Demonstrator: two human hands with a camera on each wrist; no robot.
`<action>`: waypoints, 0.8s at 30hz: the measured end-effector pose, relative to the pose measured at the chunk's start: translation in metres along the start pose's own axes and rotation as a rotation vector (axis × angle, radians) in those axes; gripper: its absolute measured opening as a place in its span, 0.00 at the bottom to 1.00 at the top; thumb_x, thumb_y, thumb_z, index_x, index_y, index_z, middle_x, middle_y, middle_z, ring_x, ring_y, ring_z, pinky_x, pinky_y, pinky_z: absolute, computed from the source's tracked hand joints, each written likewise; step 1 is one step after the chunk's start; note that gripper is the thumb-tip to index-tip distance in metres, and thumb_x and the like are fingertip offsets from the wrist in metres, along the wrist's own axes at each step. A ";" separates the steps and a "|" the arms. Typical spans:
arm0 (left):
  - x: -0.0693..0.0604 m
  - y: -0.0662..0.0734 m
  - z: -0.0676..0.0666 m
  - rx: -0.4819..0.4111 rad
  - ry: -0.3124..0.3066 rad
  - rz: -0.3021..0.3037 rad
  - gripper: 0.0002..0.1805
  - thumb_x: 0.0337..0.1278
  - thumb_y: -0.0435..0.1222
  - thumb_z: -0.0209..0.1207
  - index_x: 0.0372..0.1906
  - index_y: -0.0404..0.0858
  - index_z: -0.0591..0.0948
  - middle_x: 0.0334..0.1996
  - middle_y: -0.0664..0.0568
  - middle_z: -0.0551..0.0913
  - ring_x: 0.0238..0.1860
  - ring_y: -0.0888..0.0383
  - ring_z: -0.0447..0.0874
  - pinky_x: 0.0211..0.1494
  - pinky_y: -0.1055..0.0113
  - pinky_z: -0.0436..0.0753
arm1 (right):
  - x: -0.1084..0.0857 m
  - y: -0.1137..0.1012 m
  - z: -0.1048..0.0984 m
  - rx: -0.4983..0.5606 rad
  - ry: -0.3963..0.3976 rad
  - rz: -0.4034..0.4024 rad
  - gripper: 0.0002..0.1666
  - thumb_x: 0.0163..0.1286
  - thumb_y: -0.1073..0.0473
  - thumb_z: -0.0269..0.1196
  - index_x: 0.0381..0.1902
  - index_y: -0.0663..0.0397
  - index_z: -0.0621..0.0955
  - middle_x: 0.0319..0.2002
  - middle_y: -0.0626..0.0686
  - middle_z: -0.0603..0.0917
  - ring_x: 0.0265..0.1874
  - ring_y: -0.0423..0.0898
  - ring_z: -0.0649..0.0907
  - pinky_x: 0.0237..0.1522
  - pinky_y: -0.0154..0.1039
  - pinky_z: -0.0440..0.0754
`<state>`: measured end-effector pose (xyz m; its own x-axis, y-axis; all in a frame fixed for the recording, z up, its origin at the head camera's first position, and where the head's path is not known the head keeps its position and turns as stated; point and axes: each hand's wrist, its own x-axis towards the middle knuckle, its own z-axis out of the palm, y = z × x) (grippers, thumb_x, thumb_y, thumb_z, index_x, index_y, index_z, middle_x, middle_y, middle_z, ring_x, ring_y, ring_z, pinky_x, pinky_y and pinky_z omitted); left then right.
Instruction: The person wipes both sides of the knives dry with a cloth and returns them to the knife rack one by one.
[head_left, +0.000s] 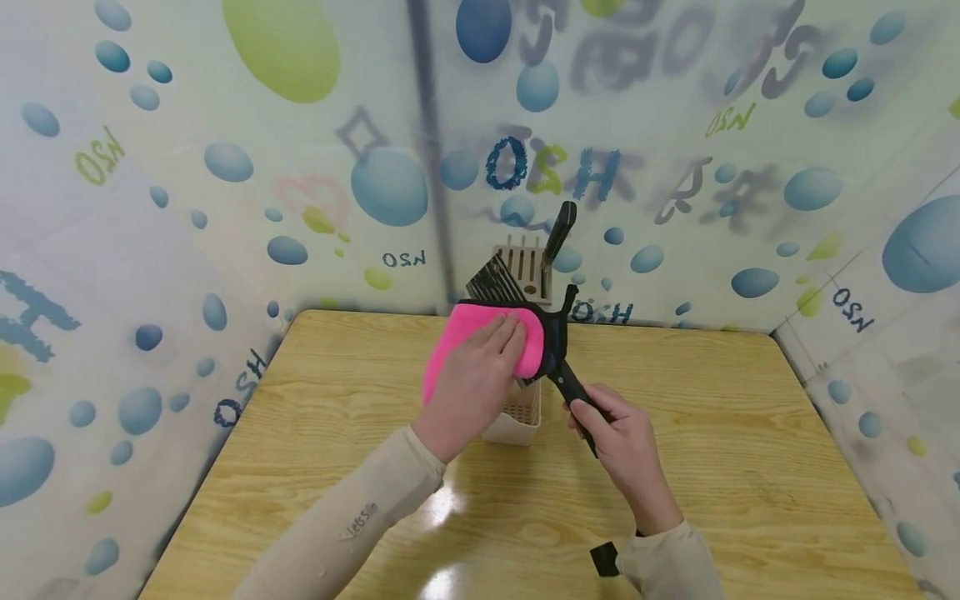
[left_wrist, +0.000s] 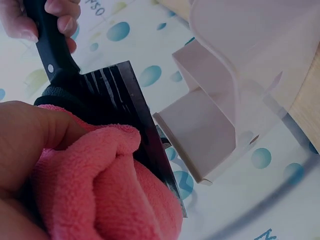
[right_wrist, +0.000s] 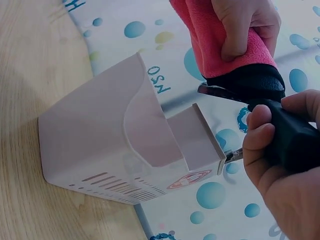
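A broad knife with a black handle is tilted above the table, its dark, streaked blade pointing up and left. My right hand grips the handle. Over the blade lies a pink cloth with black edging; my left hand pinches it there, fingers on top. Left wrist view: the cloth bunches against the blade, whose long edge is bare. Right wrist view: the left hand's thumb and fingers press the cloth from both sides. Part of the blade is hidden under it.
Behind and below the knife stands a pale slotted holder near the table's back edge. Another black-handled knife stands in its upper part. A small black square is beside my right cuff. Patterned walls rise behind the wooden table.
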<state>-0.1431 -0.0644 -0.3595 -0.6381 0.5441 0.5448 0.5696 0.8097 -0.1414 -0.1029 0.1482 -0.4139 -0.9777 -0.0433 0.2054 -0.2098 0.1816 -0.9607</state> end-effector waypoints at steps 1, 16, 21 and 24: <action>0.000 0.001 0.000 0.005 0.002 0.004 0.26 0.56 0.29 0.69 0.62 0.31 0.82 0.62 0.40 0.83 0.63 0.48 0.83 0.68 0.60 0.80 | 0.001 0.000 0.000 0.006 0.001 0.006 0.10 0.77 0.64 0.61 0.42 0.65 0.88 0.31 0.57 0.83 0.27 0.45 0.81 0.30 0.34 0.80; -0.007 0.013 0.001 -0.032 -0.038 0.034 0.24 0.67 0.29 0.62 0.67 0.33 0.80 0.66 0.43 0.81 0.68 0.50 0.79 0.72 0.60 0.76 | 0.002 -0.008 0.003 0.082 0.038 0.027 0.12 0.78 0.66 0.60 0.49 0.70 0.86 0.31 0.51 0.84 0.28 0.43 0.82 0.30 0.32 0.82; -0.009 0.014 0.003 -0.035 -0.007 0.045 0.23 0.66 0.27 0.62 0.65 0.33 0.81 0.63 0.44 0.83 0.66 0.50 0.81 0.71 0.61 0.77 | 0.003 -0.011 0.002 0.085 0.061 0.061 0.12 0.78 0.64 0.60 0.47 0.68 0.86 0.29 0.54 0.83 0.26 0.44 0.80 0.28 0.33 0.81; -0.010 0.014 0.004 -0.027 0.000 0.048 0.22 0.66 0.27 0.62 0.65 0.33 0.81 0.63 0.44 0.83 0.66 0.50 0.81 0.71 0.61 0.77 | 0.004 -0.012 0.000 0.085 0.081 0.076 0.13 0.78 0.63 0.60 0.48 0.67 0.86 0.29 0.55 0.83 0.26 0.45 0.81 0.29 0.34 0.82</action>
<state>-0.1305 -0.0581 -0.3703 -0.6096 0.5824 0.5378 0.6133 0.7764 -0.1455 -0.1043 0.1457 -0.4020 -0.9886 0.0473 0.1427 -0.1376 0.0977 -0.9857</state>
